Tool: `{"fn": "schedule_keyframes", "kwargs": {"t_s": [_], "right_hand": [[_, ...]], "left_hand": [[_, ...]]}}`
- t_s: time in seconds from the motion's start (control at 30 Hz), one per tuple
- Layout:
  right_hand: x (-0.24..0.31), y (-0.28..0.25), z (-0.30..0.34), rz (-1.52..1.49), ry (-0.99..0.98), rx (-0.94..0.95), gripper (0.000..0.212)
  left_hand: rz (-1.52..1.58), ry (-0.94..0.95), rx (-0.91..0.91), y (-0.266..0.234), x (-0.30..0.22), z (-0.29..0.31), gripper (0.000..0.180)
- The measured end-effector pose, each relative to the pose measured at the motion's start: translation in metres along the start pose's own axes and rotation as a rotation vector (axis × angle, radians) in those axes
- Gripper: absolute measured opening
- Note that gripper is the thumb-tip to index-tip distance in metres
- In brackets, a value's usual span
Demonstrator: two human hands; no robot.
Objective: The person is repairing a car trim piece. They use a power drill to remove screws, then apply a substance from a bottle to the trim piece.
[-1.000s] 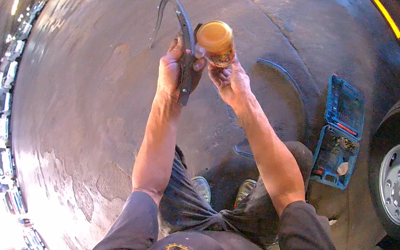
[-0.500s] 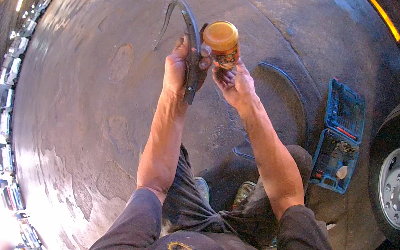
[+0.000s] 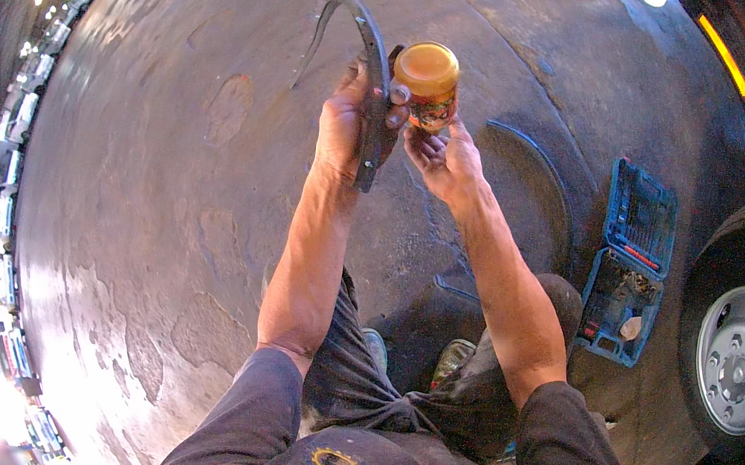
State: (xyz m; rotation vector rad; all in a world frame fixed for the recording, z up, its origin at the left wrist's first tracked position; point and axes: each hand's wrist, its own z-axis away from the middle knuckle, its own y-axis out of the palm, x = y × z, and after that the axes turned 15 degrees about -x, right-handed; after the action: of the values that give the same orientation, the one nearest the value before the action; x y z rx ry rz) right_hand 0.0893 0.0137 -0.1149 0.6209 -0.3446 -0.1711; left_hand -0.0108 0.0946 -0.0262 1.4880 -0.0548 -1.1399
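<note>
My left hand (image 3: 342, 133) is closed around a curved black wheel-arch trim strip (image 3: 375, 95), which arches up and away to a thin far end. Small pale fasteners or marks dot the strip. To the right of it, my right hand (image 3: 450, 163) grips a jar (image 3: 429, 74) with a patterned label and orange-yellow contents, its round end facing up. My right fingers hold the jar's lower part. The left fingertips reach past the strip and come up to the jar's left side; whether they press on it, I cannot tell.
A second curved black trim strip (image 3: 547, 156) lies on the worn floor (image 3: 183, 202), right of my hands. Beyond it is an open blue tool case (image 3: 641, 217) with bits and small parts. A vehicle wheel (image 3: 733, 361) stands at the far right.
Both hands, with the strip and the jar, sit slightly farther right in the picture. The view has shifted a little, and both grips look the same.
</note>
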Motion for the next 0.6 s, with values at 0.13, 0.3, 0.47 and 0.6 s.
{"fn": "schedule_keyframes", "kwargs": {"t_s": [0.13, 0.3, 0.47, 0.6], "right_hand": [[-0.001, -0.003, -0.006, 0.023, -0.005, 0.025, 0.052], [-0.001, -0.006, -0.013, 0.025, -0.016, 0.037, 0.056], [0.0, -0.005, -0.01, 0.034, -0.037, 0.04, 0.051], [0.0, -0.004, -0.005, 0.051, -0.054, 0.039, 0.049]], "left_hand": [[0.018, -0.007, 0.043, -0.003, -0.002, 0.0, 0.024], [0.0, -0.01, 0.006, -0.005, -0.001, -0.001, 0.028], [0.015, -0.013, 0.007, -0.01, 0.0, -0.003, 0.026], [0.028, -0.037, 0.001, -0.009, 0.0, -0.004, 0.02]]}}
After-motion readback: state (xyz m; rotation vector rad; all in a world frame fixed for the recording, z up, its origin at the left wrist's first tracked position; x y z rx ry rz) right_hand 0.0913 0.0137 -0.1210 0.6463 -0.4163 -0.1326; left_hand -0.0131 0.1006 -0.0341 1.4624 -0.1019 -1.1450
